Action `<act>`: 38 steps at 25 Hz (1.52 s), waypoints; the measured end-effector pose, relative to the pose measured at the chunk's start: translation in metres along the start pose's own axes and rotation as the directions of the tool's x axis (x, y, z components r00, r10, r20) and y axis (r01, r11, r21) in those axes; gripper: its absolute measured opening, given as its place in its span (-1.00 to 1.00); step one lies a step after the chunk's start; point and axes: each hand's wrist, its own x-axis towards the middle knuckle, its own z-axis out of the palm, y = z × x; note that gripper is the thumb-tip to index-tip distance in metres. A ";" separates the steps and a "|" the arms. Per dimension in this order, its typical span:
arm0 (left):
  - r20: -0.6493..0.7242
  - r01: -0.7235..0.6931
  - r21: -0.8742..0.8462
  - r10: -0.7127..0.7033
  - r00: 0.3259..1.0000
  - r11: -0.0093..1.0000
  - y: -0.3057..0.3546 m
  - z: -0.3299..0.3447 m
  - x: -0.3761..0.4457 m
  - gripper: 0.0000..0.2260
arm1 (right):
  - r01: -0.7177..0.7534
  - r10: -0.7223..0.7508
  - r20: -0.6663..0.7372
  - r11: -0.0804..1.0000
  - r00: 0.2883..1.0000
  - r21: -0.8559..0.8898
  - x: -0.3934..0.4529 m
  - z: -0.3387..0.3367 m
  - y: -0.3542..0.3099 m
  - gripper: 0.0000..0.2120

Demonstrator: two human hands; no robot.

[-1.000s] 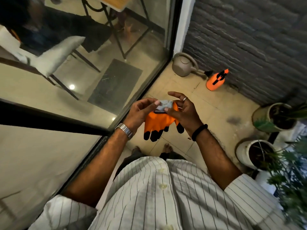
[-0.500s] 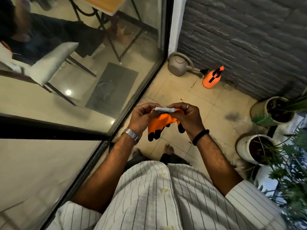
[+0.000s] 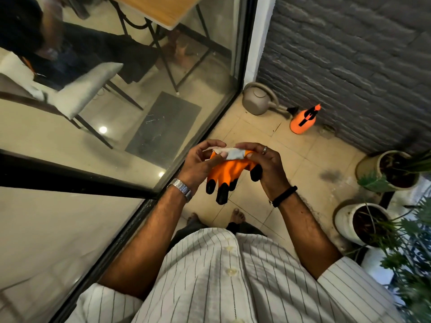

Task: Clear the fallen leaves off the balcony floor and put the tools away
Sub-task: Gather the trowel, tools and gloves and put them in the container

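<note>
Inspecting item: orange glove with black fingertips and a pale grey cuff, held at waist height above the tiled balcony floor, between the glass door and the plant pots.
Left hand: left hand pinches the cuff's left end, thumb and fingers curled on the fabric.
Right hand: right hand grips the cuff's right end, fingers curled over the edge; one black glove finger lies against its palm.
Glove attitude: cuff uppermost and stretched sideways between the two hands; glove fingers hang down, limp.
Handling, judged: light, soft and floppy; coated surface likely grippy rather than slick; not fragile. It will fold wherever unsupported.
Best hold, judged: the knitted cuff rim, at two opposite points, to keep the opening spread for a hand to enter.
Step in hand, judged: preparing to put the glove on before leaf clearing.
Second glove: cannot tell whether one is folded within.
Nearby: grey watering can and orange spray bottle by the brick wall, well apart from the hands.
</note>
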 end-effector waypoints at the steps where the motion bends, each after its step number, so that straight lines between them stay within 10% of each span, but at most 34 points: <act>1: -0.003 -0.011 -0.006 0.011 1.000 1.000 -0.001 -0.001 0.000 -0.85 | -0.033 0.033 0.001 0.999 0.999 0.026 0.000 -0.002 0.000 -0.74; 9: -0.031 -0.117 0.083 0.120 0.992 0.990 -0.009 -0.005 -0.003 -0.83 | -0.069 0.071 0.008 0.992 0.997 -0.110 -0.004 0.000 0.009 -0.75; 15: -0.047 0.183 0.000 -0.182 0.982 0.983 -0.010 0.001 -0.018 -0.74 | -0.005 0.010 0.076 0.998 0.997 -0.060 -0.004 -0.001 0.006 -0.80; 20: -0.045 0.059 0.020 -0.058 0.997 0.998 -0.019 -0.001 -0.019 -0.83 | 0.163 -0.130 0.186 0.971 0.974 -0.174 -0.003 -0.003 0.009 -0.80; 25: 0.008 -0.067 0.089 0.067 0.998 0.994 -0.018 -0.005 -0.020 -0.80 | -0.040 0.036 0.259 0.999 0.965 0.009 -0.002 -0.012 0.001 -0.65; 29: 0.021 -0.110 0.192 0.108 0.994 0.975 -0.016 -0.007 -0.017 -0.77 | -0.077 0.137 0.241 0.966 0.961 -0.245 0.004 -0.015 -0.002 -0.71; 38: 0.052 0.259 -0.231 -0.254 0.966 0.938 -0.018 0.008 -0.020 -0.50 | 0.178 -0.126 0.146 0.886 0.981 -0.428 0.024 -0.003 -0.002 -0.81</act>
